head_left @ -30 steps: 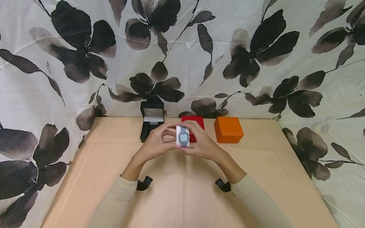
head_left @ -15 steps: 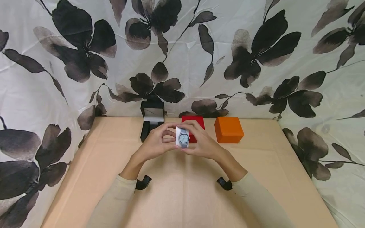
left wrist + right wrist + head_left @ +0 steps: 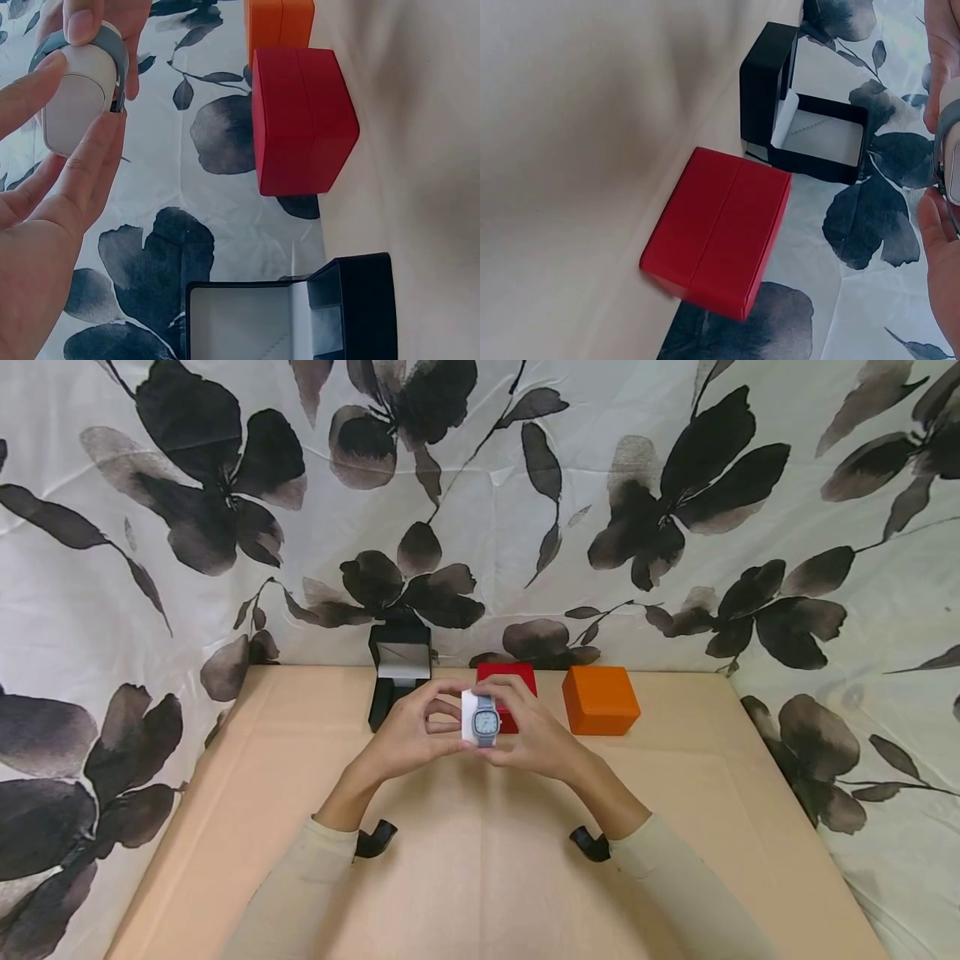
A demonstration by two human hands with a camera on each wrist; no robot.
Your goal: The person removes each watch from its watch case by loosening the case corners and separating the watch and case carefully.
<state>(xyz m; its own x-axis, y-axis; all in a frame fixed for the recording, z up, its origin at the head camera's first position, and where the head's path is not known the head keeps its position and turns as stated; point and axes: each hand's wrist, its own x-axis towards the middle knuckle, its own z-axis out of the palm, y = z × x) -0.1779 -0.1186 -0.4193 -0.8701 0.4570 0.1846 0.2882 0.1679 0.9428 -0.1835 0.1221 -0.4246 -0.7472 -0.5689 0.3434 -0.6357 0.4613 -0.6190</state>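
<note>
A wristwatch (image 3: pixel 486 722) with a blue-grey strap and a pale, rounded-square dial is wrapped around a white watch cushion (image 3: pixel 468 717). Both hands hold it up over the table, in front of the red box. From the left, my left hand (image 3: pixel 414 731) pinches the cushion between thumb and fingers. My right hand (image 3: pixel 534 737) grips the watch and cushion from the other side, thumb below and fingers on top. The left wrist view shows the cushion's smooth white end (image 3: pixel 71 120) and the strap (image 3: pixel 118 56). Only a sliver of the watch (image 3: pixel 946 139) enters the right wrist view.
Behind the left hand stands a black box (image 3: pixel 384 693), lid raised, with a pale lining. A closed red box (image 3: pixel 510 672) sits behind the right hand, and a closed orange box (image 3: pixel 602 702) is further right. Floral cloth (image 3: pixel 495 510) hangs at the table's (image 3: pixel 480 877) back edge.
The watch and cushion have turned slightly in the hands. The dial now sits a little further right, with more white showing on its left. Both hands stay in nearly the same place.
</note>
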